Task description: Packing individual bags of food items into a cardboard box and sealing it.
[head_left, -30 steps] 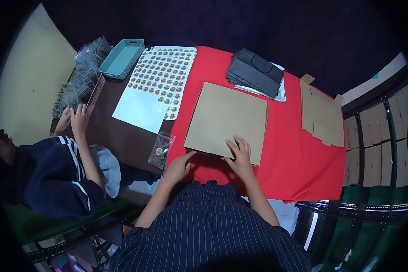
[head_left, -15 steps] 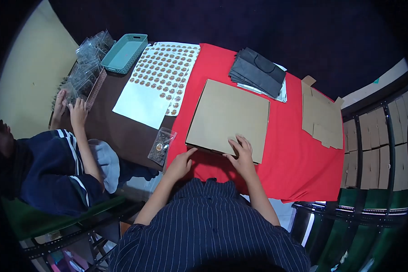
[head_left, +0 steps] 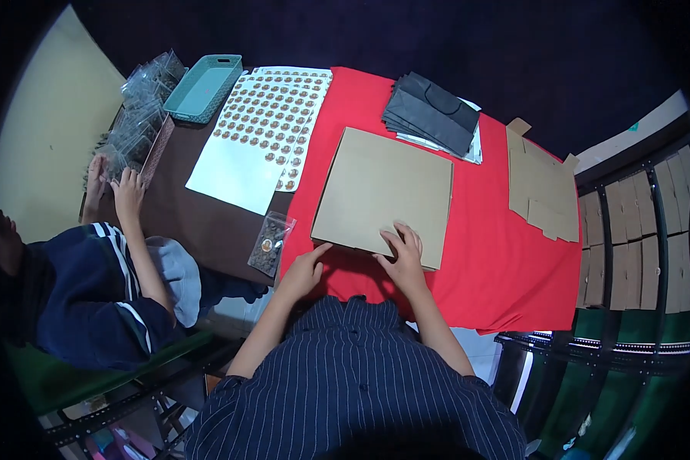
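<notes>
A flat, square brown cardboard box lies on the red cloth in front of me, its lid down. At its near left corner is my left hand, a fingertip on the edge and the other fingers bent and partly hidden. My right hand rests at the near edge toward the right. Its fingers are spread over the lid, and the thumb points along the front edge. Left of the box lies a clear zip bag of small dark pieces with a round sticker.
Sticker sheets lie on the left, beside a teal basket. A co-worker's hands handle clear bags in a pink basket. Black paper bags are stacked behind the box; flattened cardboard lies right. Boxes fill a shelf.
The whole view has shifted slightly, with the table appearing a little higher and further left. My hands keep nearly the same places on the box; the right fingers have moved only slightly.
</notes>
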The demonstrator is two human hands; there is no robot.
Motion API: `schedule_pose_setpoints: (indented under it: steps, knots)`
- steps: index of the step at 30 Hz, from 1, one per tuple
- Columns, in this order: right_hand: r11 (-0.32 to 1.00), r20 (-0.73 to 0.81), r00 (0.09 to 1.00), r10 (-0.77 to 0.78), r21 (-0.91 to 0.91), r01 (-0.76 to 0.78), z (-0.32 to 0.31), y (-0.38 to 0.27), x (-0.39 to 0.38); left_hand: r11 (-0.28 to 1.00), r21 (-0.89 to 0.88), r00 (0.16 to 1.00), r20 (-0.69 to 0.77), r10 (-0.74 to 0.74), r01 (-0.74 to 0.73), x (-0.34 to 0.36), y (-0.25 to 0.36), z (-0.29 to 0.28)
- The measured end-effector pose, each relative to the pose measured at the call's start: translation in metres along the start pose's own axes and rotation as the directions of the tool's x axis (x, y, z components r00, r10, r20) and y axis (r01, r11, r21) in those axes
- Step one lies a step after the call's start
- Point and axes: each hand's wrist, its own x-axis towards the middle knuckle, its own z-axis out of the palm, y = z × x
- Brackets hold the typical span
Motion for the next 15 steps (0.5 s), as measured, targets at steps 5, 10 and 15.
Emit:
schedule_pose_setpoints:
  steps: [5, 10, 15]
  knots:
    - [0.994, -0.045, 0.999, 0.024, -0.106, -0.029, 0.01, -0.012, 0.004, 0.999, -0.01, 0.999, 0.028, -0.037, 0.038, 0.0, 0.009, -0.005]
    - [0.982, -0.061, 0.998, -0.014, -0.189, 0.002, 0.017, -0.018, 0.006, 0.99, -0.04, 0.988, 0.081, -0.129, 0.132, 0.0, 0.02, -0.008]
    - [0.986, -0.041, 0.997, -0.071, -0.152, 0.064, 0.021, -0.012, 0.004, 0.996, -0.047, 0.997, 0.014, -0.08, 0.08, -0.002, 0.005, 0.002]
